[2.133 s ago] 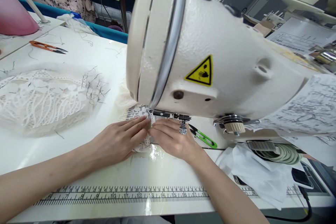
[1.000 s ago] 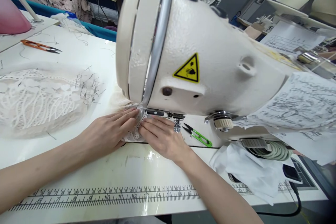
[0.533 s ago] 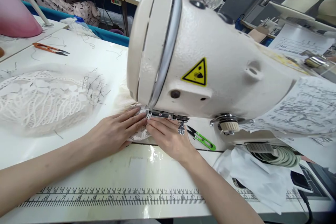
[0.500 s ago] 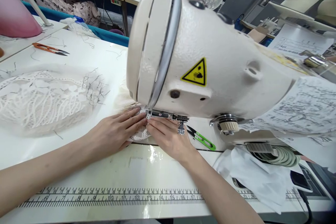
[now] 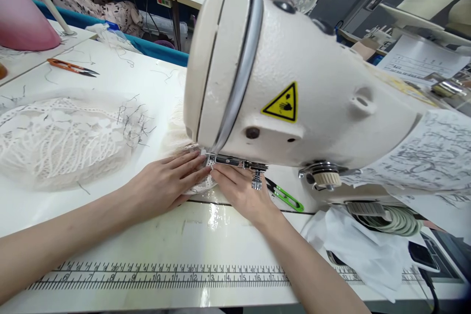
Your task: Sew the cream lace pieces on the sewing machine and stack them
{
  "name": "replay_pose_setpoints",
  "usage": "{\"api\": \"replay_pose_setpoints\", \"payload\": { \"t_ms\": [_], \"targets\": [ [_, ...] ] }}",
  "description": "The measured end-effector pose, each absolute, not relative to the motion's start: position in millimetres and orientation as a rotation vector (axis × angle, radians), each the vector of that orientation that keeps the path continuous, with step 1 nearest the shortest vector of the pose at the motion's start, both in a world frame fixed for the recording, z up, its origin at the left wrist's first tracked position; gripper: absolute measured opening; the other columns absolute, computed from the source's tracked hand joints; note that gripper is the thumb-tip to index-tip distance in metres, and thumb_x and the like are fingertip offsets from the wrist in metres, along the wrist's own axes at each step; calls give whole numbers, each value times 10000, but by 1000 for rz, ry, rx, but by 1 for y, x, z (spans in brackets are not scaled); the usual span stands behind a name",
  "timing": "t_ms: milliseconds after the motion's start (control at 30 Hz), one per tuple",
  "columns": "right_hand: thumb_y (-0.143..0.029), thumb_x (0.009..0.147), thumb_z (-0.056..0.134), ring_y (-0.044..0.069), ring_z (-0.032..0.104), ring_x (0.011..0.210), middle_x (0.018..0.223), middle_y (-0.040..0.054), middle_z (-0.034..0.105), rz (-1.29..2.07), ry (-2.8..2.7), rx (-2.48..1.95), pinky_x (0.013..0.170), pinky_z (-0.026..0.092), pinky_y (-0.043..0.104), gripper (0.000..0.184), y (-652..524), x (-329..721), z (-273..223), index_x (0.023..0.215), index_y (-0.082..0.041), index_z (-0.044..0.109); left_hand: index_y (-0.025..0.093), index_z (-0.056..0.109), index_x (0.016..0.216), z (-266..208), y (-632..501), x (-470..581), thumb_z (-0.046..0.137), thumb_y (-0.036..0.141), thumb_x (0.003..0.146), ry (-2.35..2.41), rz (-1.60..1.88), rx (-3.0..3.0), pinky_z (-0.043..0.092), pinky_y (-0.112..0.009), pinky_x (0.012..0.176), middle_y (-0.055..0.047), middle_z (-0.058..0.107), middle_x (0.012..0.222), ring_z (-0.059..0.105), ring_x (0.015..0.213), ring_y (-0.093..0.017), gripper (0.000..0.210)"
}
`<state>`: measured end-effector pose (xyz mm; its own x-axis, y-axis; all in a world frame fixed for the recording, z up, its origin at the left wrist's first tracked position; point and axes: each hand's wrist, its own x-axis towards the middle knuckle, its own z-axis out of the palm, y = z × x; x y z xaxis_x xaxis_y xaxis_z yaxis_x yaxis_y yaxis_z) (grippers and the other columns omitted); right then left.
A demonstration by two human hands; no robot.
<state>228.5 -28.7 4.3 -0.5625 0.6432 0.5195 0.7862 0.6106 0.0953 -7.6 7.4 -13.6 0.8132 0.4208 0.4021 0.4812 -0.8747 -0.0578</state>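
The lace (image 5: 204,186) lies beneath the sewing machine (image 5: 312,93), the left hand (image 5: 167,181) resting on it and the right hand (image 5: 245,191) against its edge, each grip flattened and unclenched (green snips (image 5: 289,198) sit beside the right).

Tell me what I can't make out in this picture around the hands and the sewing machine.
All in the head view:
- Much of the lace at the machine: covered by the left hand and right hand.
- Any needle beneath the sewing machine: too small to tell.
- The far left of the other lace piece: cut off by the left edge.
- Fine print on the paper sheet: too small.
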Motion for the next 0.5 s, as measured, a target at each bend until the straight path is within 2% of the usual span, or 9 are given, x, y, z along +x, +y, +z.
{"api": "replay_pose_setpoints", "payload": {
  "t_ms": [233, 400, 500],
  "targets": [
    [-94, 942, 569, 134, 695, 826, 1028, -3, 777, -443, -2419, -1098, 656, 462, 278, 187, -17, 231, -3, 1016, -205, 700, 90, 588, 1370, -7, 10, -4, 329, 265, 1038, -651, -548, -2801, 525, -480, 1063, -154, 595, 1406, 574, 1303, -328, 455],
    [-97, 944, 579, 140, 693, 834, 1042, -12, 776, -507, -2398, -1114, 679, 472, 291, 184, -22, 229, 1, 1017, -208, 706, 123, 596, 1359, -11, 7, -4, 313, 127, 1029, -568, -668, -2806, 407, -387, 1182, -79, 628, 1380, 574, 1312, -219, 436],
    [-95, 958, 559, 137, 687, 840, 1079, 8, 766, -535, -2455, -1172, 663, 467, 292, 206, -27, 229, 4, 1059, -209, 698, 125, 599, 1353, -13, 6, -7, 310, 106, 1025, -537, -644, -2826, 412, -339, 1171, -68, 633, 1376, 608, 1271, -192, 437]
  ]
}}
